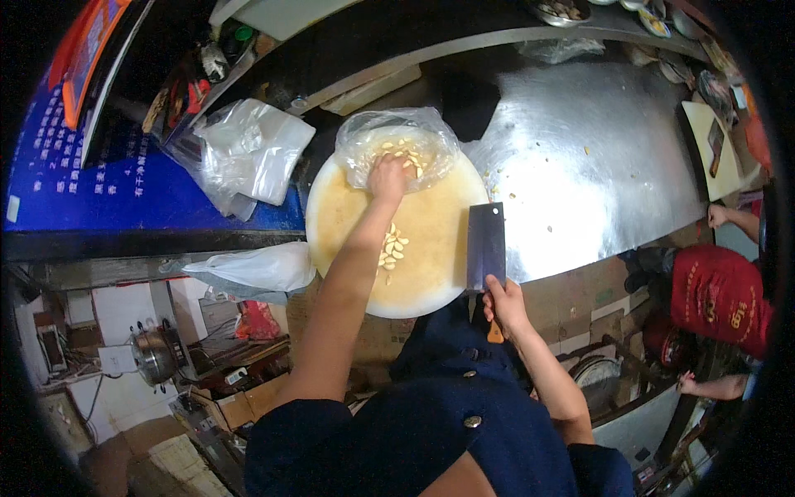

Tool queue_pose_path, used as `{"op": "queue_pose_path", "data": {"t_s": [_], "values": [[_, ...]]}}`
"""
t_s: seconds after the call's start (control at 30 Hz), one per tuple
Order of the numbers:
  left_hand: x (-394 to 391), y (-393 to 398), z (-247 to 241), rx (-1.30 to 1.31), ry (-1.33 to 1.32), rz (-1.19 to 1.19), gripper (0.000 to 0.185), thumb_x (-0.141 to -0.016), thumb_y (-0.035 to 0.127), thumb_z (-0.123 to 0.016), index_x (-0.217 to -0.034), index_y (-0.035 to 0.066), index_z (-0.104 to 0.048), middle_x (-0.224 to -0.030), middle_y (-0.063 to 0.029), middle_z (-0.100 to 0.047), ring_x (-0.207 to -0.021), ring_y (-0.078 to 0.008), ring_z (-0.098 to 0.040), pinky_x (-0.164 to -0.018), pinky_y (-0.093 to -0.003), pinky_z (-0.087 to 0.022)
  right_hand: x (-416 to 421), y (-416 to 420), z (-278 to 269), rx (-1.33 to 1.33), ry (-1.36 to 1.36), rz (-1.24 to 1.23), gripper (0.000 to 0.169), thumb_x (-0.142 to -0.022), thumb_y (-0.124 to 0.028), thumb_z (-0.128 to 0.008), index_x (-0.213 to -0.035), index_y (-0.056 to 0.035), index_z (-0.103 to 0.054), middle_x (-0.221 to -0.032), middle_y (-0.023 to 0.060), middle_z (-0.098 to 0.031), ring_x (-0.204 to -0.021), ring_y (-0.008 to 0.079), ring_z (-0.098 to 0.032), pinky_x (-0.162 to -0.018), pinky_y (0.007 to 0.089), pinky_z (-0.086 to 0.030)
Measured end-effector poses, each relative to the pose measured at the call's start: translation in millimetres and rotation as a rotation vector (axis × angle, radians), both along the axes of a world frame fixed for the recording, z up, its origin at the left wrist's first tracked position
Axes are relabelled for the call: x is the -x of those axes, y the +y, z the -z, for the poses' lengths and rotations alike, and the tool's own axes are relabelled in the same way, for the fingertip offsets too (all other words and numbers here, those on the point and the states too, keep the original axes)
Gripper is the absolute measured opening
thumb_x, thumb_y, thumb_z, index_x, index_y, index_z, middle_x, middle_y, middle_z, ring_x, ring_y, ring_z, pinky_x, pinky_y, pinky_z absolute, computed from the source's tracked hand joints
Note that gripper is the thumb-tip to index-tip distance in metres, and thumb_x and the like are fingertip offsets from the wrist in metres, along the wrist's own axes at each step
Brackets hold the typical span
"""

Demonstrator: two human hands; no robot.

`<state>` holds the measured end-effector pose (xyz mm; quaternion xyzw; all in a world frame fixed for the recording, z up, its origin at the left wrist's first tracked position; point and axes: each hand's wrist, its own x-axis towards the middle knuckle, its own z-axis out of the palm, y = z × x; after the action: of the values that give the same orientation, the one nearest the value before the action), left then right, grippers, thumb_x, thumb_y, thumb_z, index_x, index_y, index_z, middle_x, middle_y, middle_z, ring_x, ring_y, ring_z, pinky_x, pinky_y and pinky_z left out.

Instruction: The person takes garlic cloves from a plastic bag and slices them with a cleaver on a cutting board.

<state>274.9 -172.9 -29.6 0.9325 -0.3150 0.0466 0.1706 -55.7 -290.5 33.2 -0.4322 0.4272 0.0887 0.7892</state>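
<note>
My left hand [389, 178] reaches into the mouth of a clear plastic bag [354, 146] at the far side of a round cutting board [447, 248]. Peeled garlic cloves [415, 163] lie in the bag around my fingertips, which are hidden, so whether they grip any cloves is unclear. A small heap of garlic cloves [391, 247] rests on the board, partly behind my left forearm. In my right hand [506, 304] is the orange handle of a cleaver [486, 245]. Its broad dark blade points away from me over the board's right edge.
Right of the board stretches a steel worktop [559, 155] with small scraps. Folded plastic bags [261, 149] lie to the left, above a white bag [254, 270]. A second cutting board [714, 149] holds a knife [716, 149]. A person in a red apron [714, 298] stands at right.
</note>
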Motion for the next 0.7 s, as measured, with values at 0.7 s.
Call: {"op": "queue_pose_path", "data": {"t_s": [0.7], "values": [[167, 42, 11, 0.118, -0.005, 0.271, 0.013, -0.076, 0.005, -0.068, -0.089, 0.009, -0.067, -0.081, -0.0053, -0.057, -0.080, -0.0252, -0.058, -0.070, -0.0379, -0.047, -2, 6, 4, 1.326, 0.052, -0.720, 0.026, -0.092, -0.023, -0.055, -0.081, 0.0003, -0.056, -0.066, 0.0218, -0.064, -0.060, 0.0396, -0.065, -0.055, 0.0483, -0.053]]}}
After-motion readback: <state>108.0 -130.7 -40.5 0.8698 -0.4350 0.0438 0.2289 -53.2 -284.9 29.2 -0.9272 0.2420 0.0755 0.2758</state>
